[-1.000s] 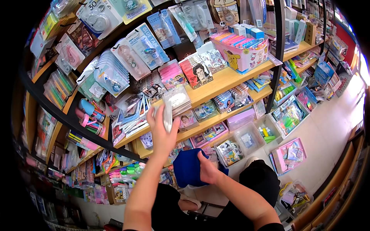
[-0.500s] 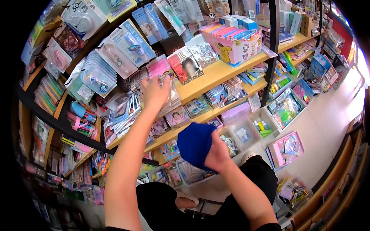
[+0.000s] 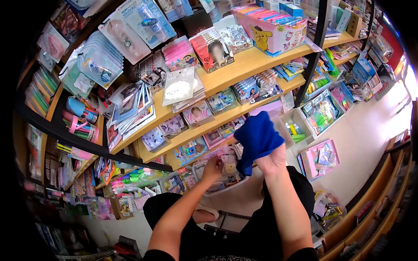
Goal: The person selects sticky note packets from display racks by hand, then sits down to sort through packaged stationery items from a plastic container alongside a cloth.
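Note:
A bunched blue cloth [image 3: 259,137] hangs from my right hand [image 3: 273,160], whose fingers are closed on it beneath and behind its folds. My left hand [image 3: 212,169] is low at a clear plastic bin [image 3: 224,190] of packaged items, under the shelves. Its fingers are curled together at the items, and whatever they hold is hidden. Above, on the wooden shelf, lies a stack of clear-wrapped packets [image 3: 180,89]. Beside it is a loose pile of cards [image 3: 133,108].
A Pompompurin box [image 3: 274,38] full of colourful packets stands on the upper shelf. Blister packs [image 3: 124,37] hang at the upper left. On the floor to the right sit a pink tray [image 3: 320,158] and other bins. A black shelf post [image 3: 314,61] rises beside them.
My left hand has left the packets on the shelf and moved down to the bin. My right hand has shifted right and up with the cloth, which has crumpled. The view has tilted lower.

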Motion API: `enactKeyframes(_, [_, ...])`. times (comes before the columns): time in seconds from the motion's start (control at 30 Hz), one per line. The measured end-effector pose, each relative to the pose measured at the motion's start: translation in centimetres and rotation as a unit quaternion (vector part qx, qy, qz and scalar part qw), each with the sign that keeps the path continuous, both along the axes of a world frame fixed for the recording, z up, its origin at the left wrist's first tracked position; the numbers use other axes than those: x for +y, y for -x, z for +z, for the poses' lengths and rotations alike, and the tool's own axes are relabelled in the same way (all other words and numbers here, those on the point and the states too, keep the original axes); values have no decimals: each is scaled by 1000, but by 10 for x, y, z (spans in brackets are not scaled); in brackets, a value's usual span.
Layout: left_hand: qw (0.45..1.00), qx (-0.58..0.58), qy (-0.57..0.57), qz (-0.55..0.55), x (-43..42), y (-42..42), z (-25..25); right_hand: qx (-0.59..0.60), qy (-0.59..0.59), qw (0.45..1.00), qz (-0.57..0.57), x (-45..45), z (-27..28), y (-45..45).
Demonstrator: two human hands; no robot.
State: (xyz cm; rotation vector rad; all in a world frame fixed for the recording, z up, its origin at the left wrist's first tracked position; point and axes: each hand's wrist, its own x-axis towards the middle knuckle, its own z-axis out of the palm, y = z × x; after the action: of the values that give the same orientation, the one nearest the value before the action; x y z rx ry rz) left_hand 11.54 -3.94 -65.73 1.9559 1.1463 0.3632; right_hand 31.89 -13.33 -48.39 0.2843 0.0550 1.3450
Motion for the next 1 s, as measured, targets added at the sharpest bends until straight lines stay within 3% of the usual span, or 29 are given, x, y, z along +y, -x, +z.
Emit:
enactKeyframes(0.07, [995, 97, -11, -6, -4, 24, -78, -1, 17, 999, -30, -7, 12, -5])
enactKeyframes(0.17, [972, 235, -28, -4, -24, 20, -89, -15, -24, 998, -50, -7, 15, -10])
enactKeyframes(0.27, [972, 225, -61, -34, -27, 7, -111, -24, 13, 998, -57, -8, 12, -12])
enactKeyframes(0.4, [962, 230, -147, 6, -27, -20, -158, -94, 202, 968, -114, -10, 41, -6])
enactKeyframes(0.47, [954, 269, -126, 46, -27, -36, -157, -122, 296, 941, -107, -15, 30, -1])
enactKeyframes(0.6, [908, 378, -160, 88, -23, -58, -173, -118, 258, 957, -66, -15, 18, 6])
enactKeyframes(0.7, [898, 392, -185, 76, -17, -56, -191, -124, 242, 960, -63, -7, 18, 13])
enactKeyframes(0.8, [906, 392, -135, 81, -11, -61, -165, -122, 248, 960, -52, -4, 15, 16])
enactKeyframes(1.0, [885, 409, -212, 73, -5, -39, -207, -137, 260, 954, -55, 10, 10, 18])
